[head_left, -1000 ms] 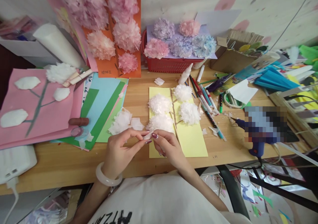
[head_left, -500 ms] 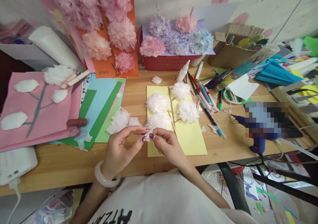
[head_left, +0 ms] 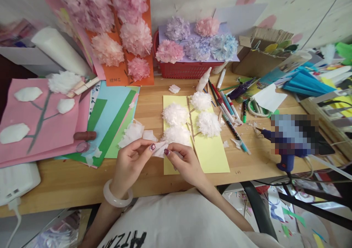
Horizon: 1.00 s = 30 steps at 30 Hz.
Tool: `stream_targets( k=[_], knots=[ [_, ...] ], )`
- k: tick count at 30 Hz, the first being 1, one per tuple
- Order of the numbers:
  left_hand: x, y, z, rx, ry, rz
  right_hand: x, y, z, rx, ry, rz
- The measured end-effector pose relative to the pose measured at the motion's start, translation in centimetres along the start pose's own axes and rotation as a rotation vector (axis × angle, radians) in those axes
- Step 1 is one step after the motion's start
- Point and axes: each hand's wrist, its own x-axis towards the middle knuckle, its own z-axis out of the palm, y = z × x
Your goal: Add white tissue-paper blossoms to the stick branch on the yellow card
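A small piece of white tissue paper [head_left: 159, 149] is stretched between my two hands, above the left edge of the yellow card [head_left: 211, 156]. My left hand [head_left: 132, 163] pinches its left side between thumb and forefinger. On the other side my right hand [head_left: 187, 161] grips it the same way. Several fluffy white paper flowers [head_left: 176, 114] sit on the card around a drawn brown stem [head_left: 189, 110]; the lowest left flower [head_left: 177, 135] is partly behind my hands. Just left of them lies a pile of loose white tissue pieces [head_left: 132, 134].
A blue glue gun [head_left: 286, 160] lies at the right. Pens and markers [head_left: 228, 108] and a white glue bottle [head_left: 203, 80] are beyond the card. Coloured sheets [head_left: 110, 112] and a pink card [head_left: 52, 127] cover the left. Finished flower pictures [head_left: 134, 39] stand behind.
My hands have moved slightly apart, the left one shifting left. The tissue paper, bunched at my fingertips before, now shows spread out between them.
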Motion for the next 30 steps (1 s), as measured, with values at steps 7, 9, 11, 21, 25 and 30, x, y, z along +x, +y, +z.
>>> stream_targets(
  k=[7,9,11,21,25,30],
  knots=[
    [0.5,-2.2,-1.0,-0.034,0.181,-0.096,0.1,-0.6,0.5,-0.020,0.002,0.010],
    [0.8,-3.0,-1.6,-0.016,0.223,-0.105,0.2,-0.6,0.6,-0.026,0.002,0.014],
    [1.1,-3.4,-2.3,0.061,0.250,-0.104,0.3,-0.5,0.7,-0.037,0.005,0.022],
    [-0.9,-0.6,-1.7,0.341,-0.095,0.399,0.5,0.2,1.4,-0.003,-0.037,0.020],
    [-1.0,-0.9,-1.2,0.170,-0.102,0.200,0.6,0.2,1.6,0.009,-0.038,0.017],
    [-0.5,-1.4,-1.6,0.058,-0.064,0.054,0.7,0.3,1.7,-0.028,-0.036,0.017]
  ],
)
